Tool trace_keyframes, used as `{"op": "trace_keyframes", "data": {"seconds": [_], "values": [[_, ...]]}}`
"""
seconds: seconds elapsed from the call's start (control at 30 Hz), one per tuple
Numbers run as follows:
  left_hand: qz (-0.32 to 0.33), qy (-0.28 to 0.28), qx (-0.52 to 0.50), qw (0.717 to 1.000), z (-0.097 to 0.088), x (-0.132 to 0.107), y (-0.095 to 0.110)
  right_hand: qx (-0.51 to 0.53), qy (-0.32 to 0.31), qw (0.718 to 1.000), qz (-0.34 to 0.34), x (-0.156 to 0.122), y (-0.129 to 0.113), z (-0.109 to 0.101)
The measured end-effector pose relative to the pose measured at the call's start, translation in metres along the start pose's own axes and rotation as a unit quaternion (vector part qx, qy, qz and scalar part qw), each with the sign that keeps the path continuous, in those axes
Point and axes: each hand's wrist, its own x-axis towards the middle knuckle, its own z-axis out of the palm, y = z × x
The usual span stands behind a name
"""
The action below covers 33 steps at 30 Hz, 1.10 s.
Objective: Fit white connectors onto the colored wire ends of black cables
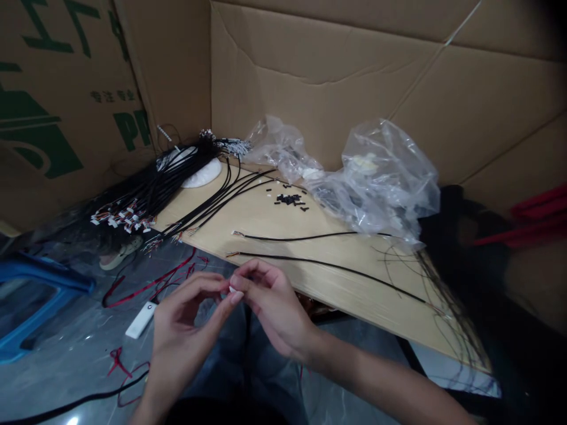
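Nearest the camera, two bare hands, raised over dark trousers (pixel 266 366) and just short of the board's near edge. Left hand (pixel 186 336) curled, right hand (pixel 274 304) curved toward it, both closed to a pinch, fingertips almost meeting. Caught between those fingertips, a tiny white piece (pixel 231 288), mostly hidden by the fingers and too small to identify; whether any wire runs from it, impossible to tell. Just beyond the hands, a slanting plywood board (pixel 270 236) carrying two loose black cables (pixel 328 271) with bared ends and a scatter of small black parts (pixel 287 199). At its far left end, a thick bundle of black wires (pixel 146 192) ending in white connectors (pixel 119 217). Behind, crumpled clear plastic bags (pixel 381 177) against a cardboard wall (pixel 319 77). Over the board's right end, fine dark wires (pixel 447 319), hard to follow in the shadow there. On the grey floor (pixel 75 360) to the left, red wires (pixel 155 283), a white rectangular card (pixel 140 320), and part of a blue plastic stool (pixel 39 289), cut off by the frame.
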Motion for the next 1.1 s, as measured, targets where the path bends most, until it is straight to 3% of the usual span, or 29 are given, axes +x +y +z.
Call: {"op": "trace_keyframes", "data": {"seconds": [0.2,0.37,0.53,0.67,0.83,1.1], "values": [[-0.077,0.016,-0.043,0.996,-0.005,0.006,-0.016,-0.153,0.005,0.978,-0.142,0.017,0.009,-0.010],[-0.161,0.052,-0.092,0.981,-0.011,0.015,-0.039,-0.337,-0.014,0.909,-0.244,0.054,0.009,-0.038],[-0.191,0.092,-0.101,0.972,-0.012,0.028,-0.060,-0.485,-0.081,0.835,-0.247,0.087,0.010,-0.064],[-0.205,0.081,-0.061,0.973,-0.011,0.036,-0.070,-0.525,-0.116,0.809,-0.236,0.094,0.012,-0.070],[-0.212,0.081,-0.048,0.973,-0.001,0.042,-0.078,-0.508,-0.121,0.824,-0.218,0.094,0.005,-0.067],[-0.189,0.069,-0.060,0.978,0.014,0.057,-0.076,-0.393,-0.104,0.911,-0.075,0.098,-0.015,-0.058]]}}
